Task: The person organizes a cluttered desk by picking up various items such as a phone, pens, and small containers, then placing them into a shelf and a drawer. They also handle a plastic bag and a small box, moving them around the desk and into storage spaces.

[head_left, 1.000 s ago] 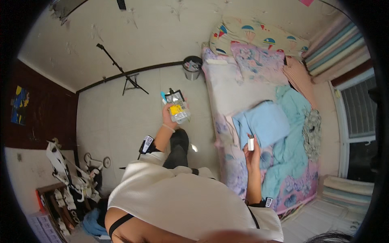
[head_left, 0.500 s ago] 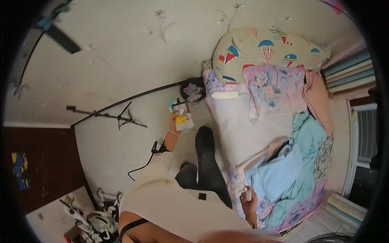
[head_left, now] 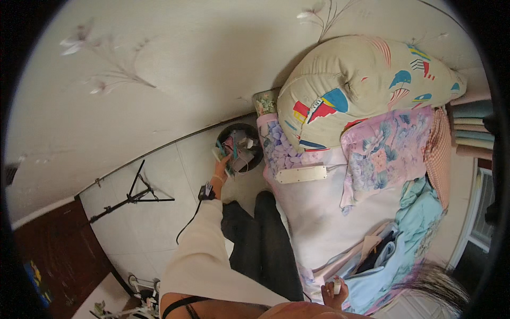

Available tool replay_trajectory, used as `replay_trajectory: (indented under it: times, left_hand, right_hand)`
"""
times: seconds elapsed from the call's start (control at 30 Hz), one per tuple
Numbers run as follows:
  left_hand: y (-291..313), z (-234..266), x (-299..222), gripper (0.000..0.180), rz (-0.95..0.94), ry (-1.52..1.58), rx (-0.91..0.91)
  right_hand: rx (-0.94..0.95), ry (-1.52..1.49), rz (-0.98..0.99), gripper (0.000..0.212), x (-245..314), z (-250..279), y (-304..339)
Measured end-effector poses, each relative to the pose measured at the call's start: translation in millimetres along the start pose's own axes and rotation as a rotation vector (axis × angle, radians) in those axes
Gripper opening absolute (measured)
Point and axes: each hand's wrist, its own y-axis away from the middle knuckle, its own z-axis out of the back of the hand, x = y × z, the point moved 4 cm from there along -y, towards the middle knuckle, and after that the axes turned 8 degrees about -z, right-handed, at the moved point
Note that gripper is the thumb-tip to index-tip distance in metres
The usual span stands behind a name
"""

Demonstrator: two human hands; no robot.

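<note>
Over pale floor tiles, my feed shows the left hand pinching thin packaging at the edge of the dark bin, the right hand curled round a small white object: a positioning step, I judge, calling next for steadiness there.

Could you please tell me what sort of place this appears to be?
It looks like a bedroom, probably in a home: there is a bed made up with a pale sheet, a pink floral pillow on it, and a rumpled teal blanket along its far side.
</note>
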Motion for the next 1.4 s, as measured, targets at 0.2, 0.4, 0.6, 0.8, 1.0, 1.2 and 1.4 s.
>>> replay_trajectory:
  times: [0.2, 0.4, 0.6, 0.8, 1.0, 1.2, 1.4]
  left_hand:
    - [-32, -9, 23, 0.092, 0.118, -0.257, 0.01]
    - [28, 24, 23, 0.053, 0.182, -0.638, 0.233]
    - [227, -12, -27, 0.023, 0.087, -0.937, 1.036]
    - [455, -71, -82, 0.023, 0.194, -1.234, 1.836]
    - [698, -146, -44, 0.037, 0.068, -1.631, 2.602]
    - [1030, -97, 23, 0.034, -0.676, -1.461, 3.183]
    - [1375, 191, 78, 0.034, -0.343, -0.944, 3.487]
  right_hand:
    - [-0.066, 0.036, 0.053, 0.035, -36, -21, 26]
    - [-0.123, -0.186, 0.153, 0.032, -67, -44, 82]
    - [-0.145, -0.319, 0.269, 0.047, -144, -47, 161]
    - [-0.343, -0.492, 0.533, 0.049, -182, -11, 292]
    - [-0.671, -0.717, 0.843, 0.042, -228, 86, 504]
    - [-1.157, -0.59, 0.839, 0.041, -384, 176, 767]
    - [-1.273, -0.754, 0.851, 0.046, -641, 264, 1044]
